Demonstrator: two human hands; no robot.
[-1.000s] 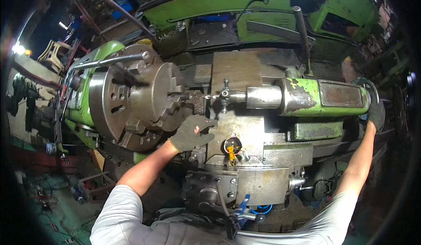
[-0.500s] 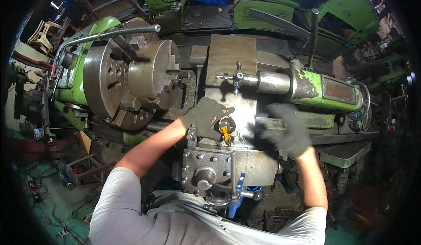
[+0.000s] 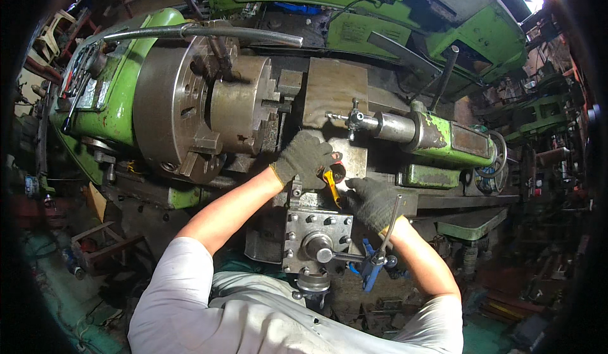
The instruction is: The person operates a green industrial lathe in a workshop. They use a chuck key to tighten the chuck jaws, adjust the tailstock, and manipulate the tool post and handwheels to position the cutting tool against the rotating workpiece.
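My left hand (image 3: 307, 159), in a dark work glove, curls beside a small round part with a dark opening (image 3: 337, 173); its fingers lie along the part's left and far edge. A yellow piece with a narrow end (image 3: 332, 187) sits at that opening, pointing toward me; its exact kind is unclear. From the right, my gloved right hand (image 3: 375, 199) reaches in close to the round part, its fingers drawn together. Something small and pale shows at those fingertips, too small to name. Both hands are over the flat metal slide (image 3: 335, 88) of a lathe.
The large lathe chuck (image 3: 240, 107) stands left, with a long bar (image 3: 253, 34) above it. A drill bit (image 3: 335, 115) projects from the tailstock (image 3: 443, 138) at right. Nearer me are the bolted tool post (image 3: 318, 230) and a blue-handled tool (image 3: 370, 271).
My right hand has moved left and inward, from over the tailstock side to the round part. My left hand stays at that part. The whole view has shifted slightly.
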